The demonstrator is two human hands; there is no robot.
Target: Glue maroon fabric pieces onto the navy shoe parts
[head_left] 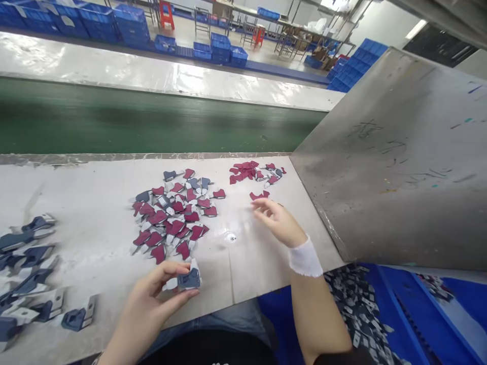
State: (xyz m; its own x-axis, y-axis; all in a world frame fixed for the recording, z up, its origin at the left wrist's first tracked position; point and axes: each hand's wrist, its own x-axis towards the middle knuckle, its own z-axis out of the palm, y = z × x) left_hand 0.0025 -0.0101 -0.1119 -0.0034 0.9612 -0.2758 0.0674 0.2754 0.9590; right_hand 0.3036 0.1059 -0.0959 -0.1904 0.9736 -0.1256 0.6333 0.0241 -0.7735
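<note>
My left hand [158,291] pinches a small dark blue-grey and white plastic part [189,278] between thumb and fingers, above the table's near side. My right hand [279,219], with a white wristband [305,258], hovers with its fingers stretched and apart, nothing visible between them. Just beyond its fingertips lie flat dark-red pieces [259,195]; whether they touch is hard to tell. A big cluster of red-and-white parts [173,223], mixed with some blue-grey ones, spreads beyond my left hand. Farther back sits a smaller pile of red pieces [243,171] beside a few assembled parts [271,177].
Larger blue-grey parts with metal ends [32,279] lie at the left. A metal panel [399,162] stands along the right. Below it, blue bins [403,314] hold many small parts. A green conveyor belt [163,119] runs behind the table, with blue crates [220,48] beyond.
</note>
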